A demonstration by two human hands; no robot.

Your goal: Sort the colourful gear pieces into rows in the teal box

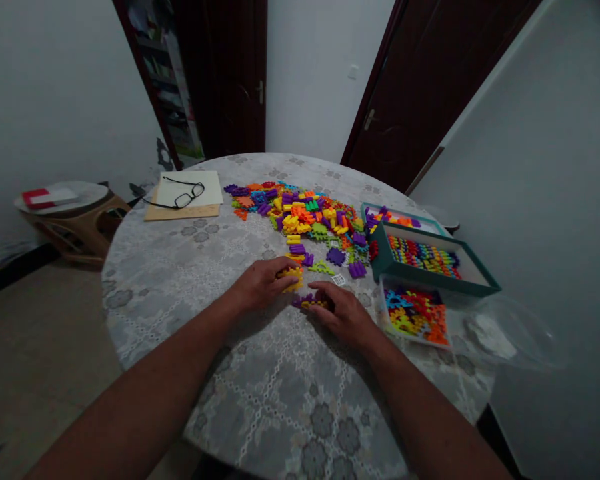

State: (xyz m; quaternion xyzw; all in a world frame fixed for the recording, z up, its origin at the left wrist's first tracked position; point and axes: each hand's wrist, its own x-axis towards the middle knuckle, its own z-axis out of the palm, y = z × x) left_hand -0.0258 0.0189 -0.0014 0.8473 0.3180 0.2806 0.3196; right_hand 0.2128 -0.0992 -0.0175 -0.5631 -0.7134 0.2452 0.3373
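My left hand (263, 283) is closed on a yellow toothed plastic building piece (294, 279), held by its left side. Just to the right, my right hand (341, 310) has its fingers curled round a purple and yellow joined building piece (310, 302) low over the tabletop. Parts of both pieces are hidden by my fingers. Close beyond my hands lie a lime green piece (322, 268), a dark purple square piece (336, 257), a white square piece (339, 280) and a ribbed purple piece (357, 269).
A heap of mixed building pieces (305, 212) spreads across the round table (155, 287). On the right stand a dark green box (447, 285) of sorted pieces and a clear plastic tub (387, 319) with more. Glasses (183, 199) rest on paper at the left.
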